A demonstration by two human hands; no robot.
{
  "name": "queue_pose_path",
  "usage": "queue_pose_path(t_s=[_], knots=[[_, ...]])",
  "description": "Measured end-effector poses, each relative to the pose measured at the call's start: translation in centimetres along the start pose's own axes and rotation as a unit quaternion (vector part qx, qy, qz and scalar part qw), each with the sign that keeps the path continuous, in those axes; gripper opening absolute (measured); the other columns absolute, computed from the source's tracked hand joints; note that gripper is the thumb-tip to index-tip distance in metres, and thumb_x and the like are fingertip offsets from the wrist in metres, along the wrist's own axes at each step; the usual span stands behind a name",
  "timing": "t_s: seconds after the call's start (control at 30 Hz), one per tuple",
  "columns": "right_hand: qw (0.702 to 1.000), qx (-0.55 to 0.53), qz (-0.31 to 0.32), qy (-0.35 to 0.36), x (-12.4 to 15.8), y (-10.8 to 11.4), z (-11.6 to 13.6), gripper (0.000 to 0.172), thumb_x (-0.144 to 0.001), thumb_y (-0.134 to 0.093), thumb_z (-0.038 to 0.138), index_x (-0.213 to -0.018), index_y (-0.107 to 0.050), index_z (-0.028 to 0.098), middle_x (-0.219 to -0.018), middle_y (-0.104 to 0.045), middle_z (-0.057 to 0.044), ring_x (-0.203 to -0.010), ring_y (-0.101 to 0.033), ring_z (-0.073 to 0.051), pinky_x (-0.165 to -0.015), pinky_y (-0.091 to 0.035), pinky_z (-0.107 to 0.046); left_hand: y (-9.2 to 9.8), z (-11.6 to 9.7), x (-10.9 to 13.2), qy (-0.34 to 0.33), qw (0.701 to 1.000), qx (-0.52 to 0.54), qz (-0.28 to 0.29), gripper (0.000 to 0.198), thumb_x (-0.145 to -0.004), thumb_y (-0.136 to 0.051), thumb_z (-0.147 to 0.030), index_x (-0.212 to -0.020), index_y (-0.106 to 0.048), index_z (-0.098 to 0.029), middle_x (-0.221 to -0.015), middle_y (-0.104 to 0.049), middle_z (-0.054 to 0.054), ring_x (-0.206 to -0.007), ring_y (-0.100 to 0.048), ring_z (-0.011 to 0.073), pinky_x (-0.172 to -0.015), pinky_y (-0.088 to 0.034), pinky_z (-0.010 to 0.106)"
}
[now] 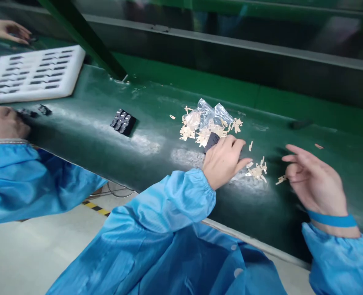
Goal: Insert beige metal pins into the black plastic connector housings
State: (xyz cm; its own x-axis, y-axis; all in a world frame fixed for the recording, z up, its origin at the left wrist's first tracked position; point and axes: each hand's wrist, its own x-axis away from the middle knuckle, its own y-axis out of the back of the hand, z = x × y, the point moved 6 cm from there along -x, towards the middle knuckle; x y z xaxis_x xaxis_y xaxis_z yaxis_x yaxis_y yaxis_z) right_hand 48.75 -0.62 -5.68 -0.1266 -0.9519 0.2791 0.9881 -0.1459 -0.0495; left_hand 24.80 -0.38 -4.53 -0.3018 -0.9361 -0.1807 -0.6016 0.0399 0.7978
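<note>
My left hand (223, 161) has its fingers around a dark block (212, 141) at the front of a heap of small cream-coloured flat pieces (204, 132). Clear plastic bags (210, 112) lie on that heap. My right hand (318, 180) is to the right over the green table (159, 172), its index finger stretched out and the others partly bent. A few cream pieces (281, 179) are at its fingertips; whether it touches them cannot be made out. Between my hands is a smaller group of cream pieces (257, 170). A black block with metal parts (123, 122) sits further left.
A white tray (72, 84) with rows of dark parts is at the far left. Another person's hands (6, 123) are beside and behind it, near small black parts (44, 109). A green post (89, 41) rises from the table. A dark object (301, 123) lies back right.
</note>
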Motion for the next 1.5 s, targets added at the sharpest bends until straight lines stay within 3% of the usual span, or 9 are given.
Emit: queue_pose_path(t_s=[0.2,0.4,0.53,0.67,0.83,0.9,1.03,1.37,1.5], knots=[[0.983,0.176,0.018,0.042,1.1,1.0,1.0,0.023,-0.090,-0.079,0.047,-0.094,-0.077,0.024,-0.075,-0.068,-0.006,-0.052,-0.055,-0.014,-0.046,-0.040,-0.030,-0.7,0.7,0.4,0.020,0.990,-0.132,0.048,0.027,-0.100,-0.057,-0.021,-0.124,-0.060,-0.009,-0.118,-0.064,0.018,-0.109,-0.061,0.0305,-0.094,-0.052,0.043],[0.838,0.492,0.168,0.168,0.9,2.1,0.9,0.040,-0.092,-0.069,0.062,-0.098,-0.078,0.023,-0.090,-0.069,-0.007,-0.065,-0.057,-0.017,-0.061,-0.046,-0.033,-0.2,1.3,-0.1,0.028,0.998,-0.039,0.046,0.019,-0.096,-0.061,-0.014,-0.113,-0.069,-0.015,-0.107,-0.066,0.010,-0.100,-0.064,0.0241,-0.091,-0.053,0.038],[0.802,0.538,0.192,0.178,0.8,1.7,-0.1,0.035,-0.099,-0.059,0.053,-0.089,-0.071,0.022,-0.091,-0.065,-0.008,-0.070,-0.059,-0.019,-0.066,-0.047,-0.034,-0.2,1.2,-0.3,0.022,0.993,0.116,0.016,0.011,-0.095,-0.066,-0.020,-0.105,-0.072,-0.021,-0.098,-0.063,0.004,-0.090,-0.063,0.0164,-0.084,-0.052,0.030],[0.835,0.495,0.186,0.154,1.1,0.9,0.3,0.031,-0.098,-0.062,0.051,-0.088,-0.069,0.022,-0.091,-0.065,-0.007,-0.070,-0.058,-0.019,-0.065,-0.046,-0.034,-1.6,0.9,-0.4,0.046,0.950,0.303,0.063,0.007,-0.098,-0.062,-0.026,-0.102,-0.063,-0.020,-0.096,-0.066,0.002,-0.085,-0.062,0.0132,-0.078,-0.051,0.027],[0.964,0.209,0.159,0.035,2.0,-1.3,0.0,0.033,-0.092,-0.075,0.052,-0.090,-0.063,0.021,-0.099,-0.070,-0.006,-0.062,-0.053,-0.012,-0.055,-0.044,-0.027,-3.6,0.0,0.2,0.093,0.861,0.482,0.137,0.014,-0.105,-0.046,-0.035,-0.106,-0.046,-0.020,-0.090,-0.068,0.002,-0.070,-0.061,0.0097,-0.064,-0.049,0.023],[0.982,0.096,0.164,-0.001,2.4,-2.6,-0.7,0.030,-0.088,-0.080,0.047,-0.095,-0.065,0.022,-0.080,-0.064,0.000,-0.056,-0.048,-0.010,-0.049,-0.039,-0.024,-3.8,-0.3,0.4,0.099,0.867,0.468,0.140,0.017,-0.103,-0.050,-0.035,-0.110,-0.049,-0.020,-0.085,-0.064,0.000,-0.065,-0.056,0.0090,-0.063,-0.048,0.024],[0.986,-0.024,0.160,-0.037,2.8,-4.3,-1.9,0.036,-0.085,-0.085,0.039,-0.113,-0.073,0.021,-0.067,-0.059,0.003,-0.054,-0.050,-0.010,-0.049,-0.042,-0.023,-3.3,-0.7,0.3,0.088,0.904,0.399,0.121,0.020,-0.094,-0.064,-0.031,-0.108,-0.060,-0.017,-0.096,-0.067,0.003,-0.082,-0.060,0.0132,-0.076,-0.049,0.027],[0.997,-0.059,0.047,0.006,3.6,-4.9,-2.7,0.030,-0.082,-0.086,0.042,-0.093,-0.065,0.023,-0.084,-0.070,0.000,-0.050,-0.054,-0.009,-0.040,-0.039,-0.021,-3.3,-0.9,0.7,0.103,0.920,0.359,0.117,0.029,-0.090,-0.072,-0.043,-0.106,-0.066,-0.019,-0.071,-0.052,-0.006,-0.066,-0.048,0.0100,-0.063,-0.038,0.025],[0.997,-0.041,0.053,0.031,3.7,-5.1,-3.3,0.024,-0.084,-0.085,0.041,-0.093,-0.071,0.023,-0.064,-0.057,0.004,-0.052,-0.046,-0.010,-0.044,-0.035,-0.021,-3.0,-0.6,0.4,0.100,0.926,0.353,0.092,0.026,-0.092,-0.069,-0.043,-0.085,-0.061,-0.018,-0.070,-0.053,-0.005,-0.067,-0.048,0.0100,-0.063,-0.038,0.025]])
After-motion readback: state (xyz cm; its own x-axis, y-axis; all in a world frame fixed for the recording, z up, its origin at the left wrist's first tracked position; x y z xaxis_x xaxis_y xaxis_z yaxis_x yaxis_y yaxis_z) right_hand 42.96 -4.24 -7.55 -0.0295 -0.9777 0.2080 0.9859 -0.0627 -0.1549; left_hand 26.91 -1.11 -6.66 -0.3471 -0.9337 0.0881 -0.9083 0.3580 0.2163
